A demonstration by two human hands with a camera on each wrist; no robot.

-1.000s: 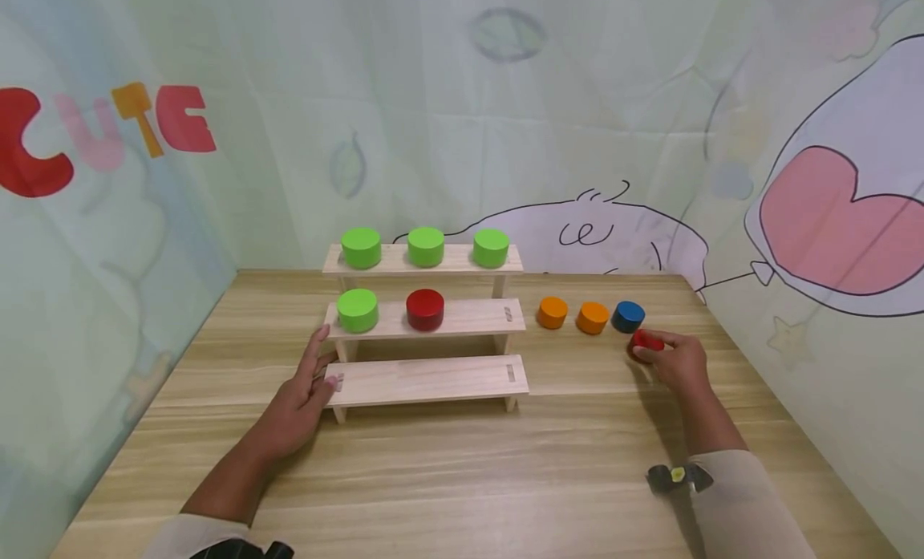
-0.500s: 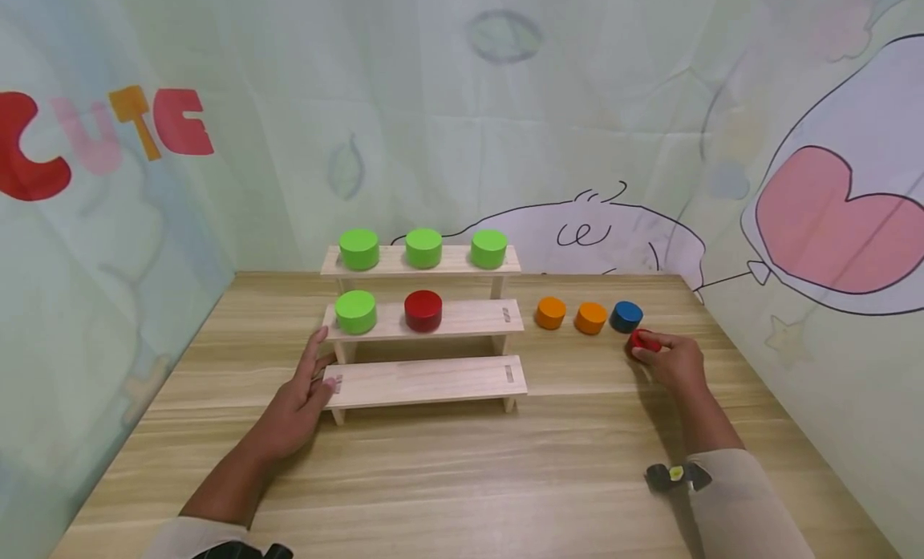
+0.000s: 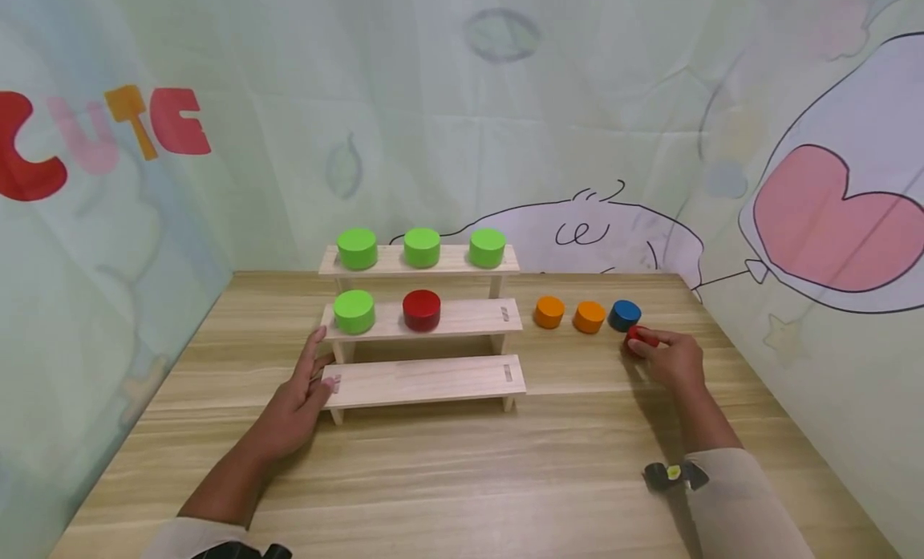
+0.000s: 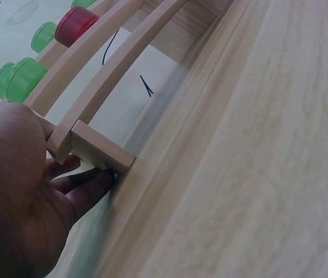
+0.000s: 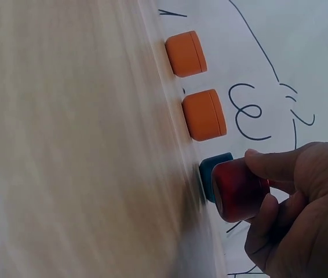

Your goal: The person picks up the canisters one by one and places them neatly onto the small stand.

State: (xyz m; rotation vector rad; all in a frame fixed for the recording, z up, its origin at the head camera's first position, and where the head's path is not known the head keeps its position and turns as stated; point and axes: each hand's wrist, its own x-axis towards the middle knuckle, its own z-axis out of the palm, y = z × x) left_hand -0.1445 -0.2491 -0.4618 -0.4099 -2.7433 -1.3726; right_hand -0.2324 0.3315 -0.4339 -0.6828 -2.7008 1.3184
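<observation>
On the pale-wood three-tier rack [image 3: 433, 380], four green cylinders [image 3: 422, 249] and one red cylinder [image 3: 422, 311] already stand; your loosely spread left hand [image 3: 294, 413] touches its left end, your right hand [image 3: 677, 362] pinches a second red cylinder [image 5: 235, 190] just beside the blue cylinder [image 3: 625, 314], with two orange cylinders [image 3: 549, 312] also off the rack.

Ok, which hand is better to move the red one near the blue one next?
Probably the right hand: it pinches that red piece, near the blue piece. The left hand is farther off, touching the left end of the wooden stand.
</observation>
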